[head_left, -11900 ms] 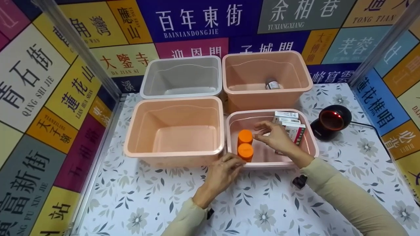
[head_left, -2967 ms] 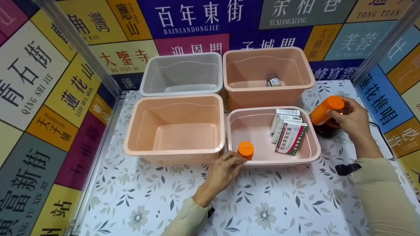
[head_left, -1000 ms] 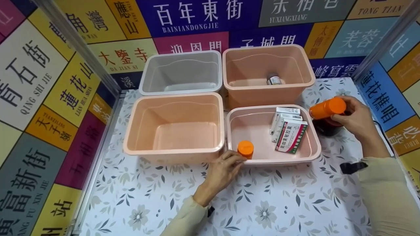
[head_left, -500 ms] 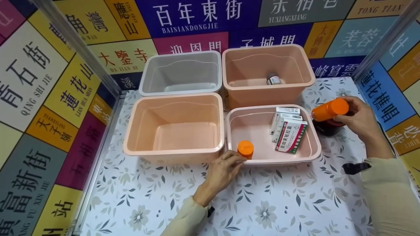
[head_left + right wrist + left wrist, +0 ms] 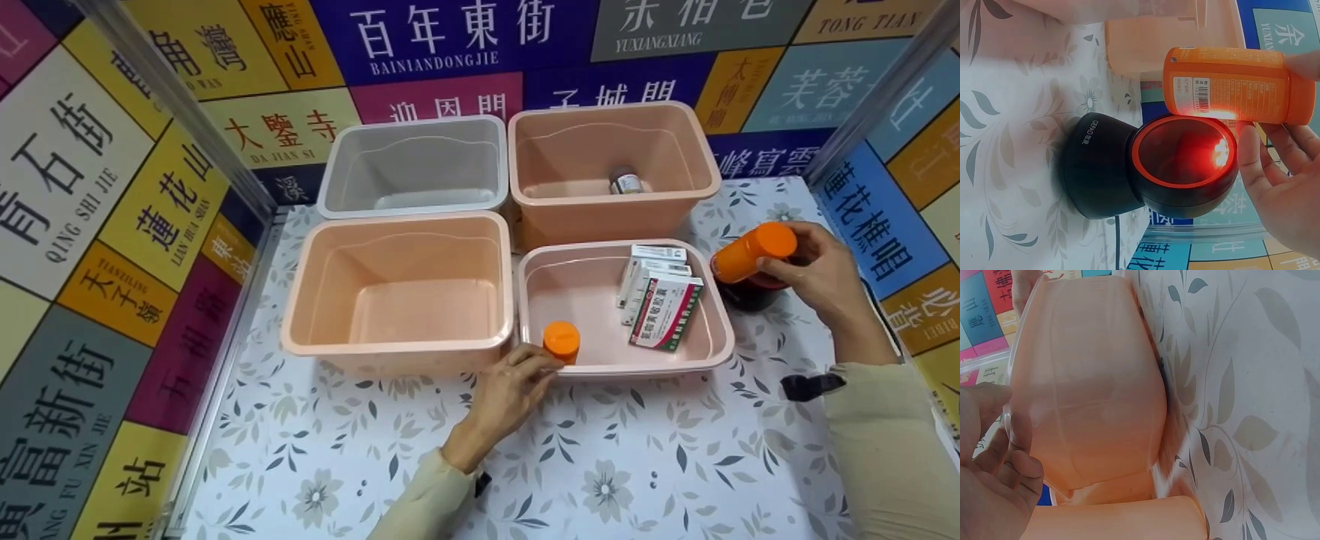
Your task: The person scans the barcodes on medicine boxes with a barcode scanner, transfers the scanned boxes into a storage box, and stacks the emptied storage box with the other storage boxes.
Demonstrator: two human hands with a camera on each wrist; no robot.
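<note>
My right hand (image 5: 825, 274) holds an orange pill bottle (image 5: 742, 255) by its cap end, tilted on its side over a black barcode scanner (image 5: 750, 298). In the right wrist view, the bottle's printed barcode label (image 5: 1201, 94) is lit red beside the scanner's glowing round window (image 5: 1179, 152). My left hand (image 5: 514, 386) pinches the rim of a shallow pink bin (image 5: 592, 300) at its front left corner. Inside that bin, a second orange bottle (image 5: 561, 341) stands near those fingers. Several medicine boxes (image 5: 666, 311) lean together at the bin's right side.
Behind the shallow bin is a deeper peach bin (image 5: 607, 214) with a small dark bottle (image 5: 625, 181) in it. Another peach bin (image 5: 397, 349) and a grey bin (image 5: 412, 214) stand to the left. Printed panels surround the flowered tabletop (image 5: 600, 465).
Since the oldest frame, one orange bottle has left the shallow bin and is at the scanner in my right hand. Over the last second it has shifted and tilted slightly. My left hand stays put.
</note>
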